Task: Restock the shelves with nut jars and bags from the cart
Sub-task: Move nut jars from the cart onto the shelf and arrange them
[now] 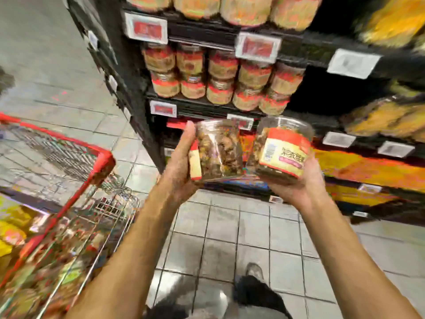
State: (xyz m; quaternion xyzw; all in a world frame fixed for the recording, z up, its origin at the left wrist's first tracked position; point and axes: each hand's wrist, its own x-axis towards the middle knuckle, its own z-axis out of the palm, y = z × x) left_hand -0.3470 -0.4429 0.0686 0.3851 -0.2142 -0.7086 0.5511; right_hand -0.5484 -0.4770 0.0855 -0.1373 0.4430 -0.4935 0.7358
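Cart (104, 161) low left, red-rimmed, blurry packs inside. Left hand (181, 164) grips the left jar (218, 150), clear and full of nuts, by its side. Right hand (296, 183) cups the right jar (284, 148) from below, red-and-cream label facing camera. Jars nearly touch, raised before the shelf (202, 110); stocked jars (222, 67) stacked two high there.

Grey tiled floor (230, 238); shoe (254, 270); red-white price tags (147, 28).
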